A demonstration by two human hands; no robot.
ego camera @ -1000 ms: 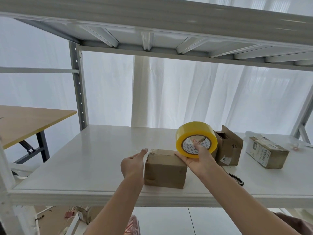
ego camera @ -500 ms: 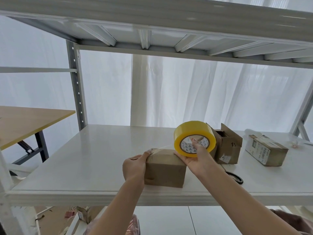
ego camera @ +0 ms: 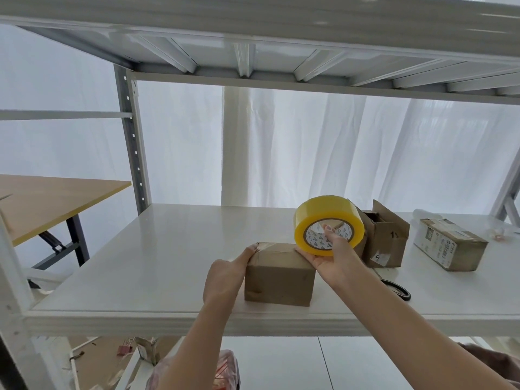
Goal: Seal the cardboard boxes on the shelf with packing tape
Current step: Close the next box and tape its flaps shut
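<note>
box: small brown cardboard box (ego camera: 278, 277), near the front of the white metal shelf (ego camera: 168, 263).
tape: yellow roll of packing tape (ego camera: 327, 223), upright at the box's right top edge.
your left hand (ego camera: 225, 277): pressing the box's left end.
your right hand (ego camera: 332, 254): gripping the roll, thumb in its core.

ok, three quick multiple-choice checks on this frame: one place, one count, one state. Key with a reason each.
1. On the shelf, where is the open-flapped box?
A) at its left end
B) just right of the tape roll
C) at its front edge

2. How many cardboard boxes stand on the shelf?
A) three
B) two
C) five

3. What is the right hand doing?
A) hanging empty
B) pressing flat on the shelf
C) gripping the tape roll

Key:
1 B: its flaps show right beside the yellow roll.
2 A: front box, open-flapped box, labelled box.
3 C: it clasps the roll through the core.
</note>
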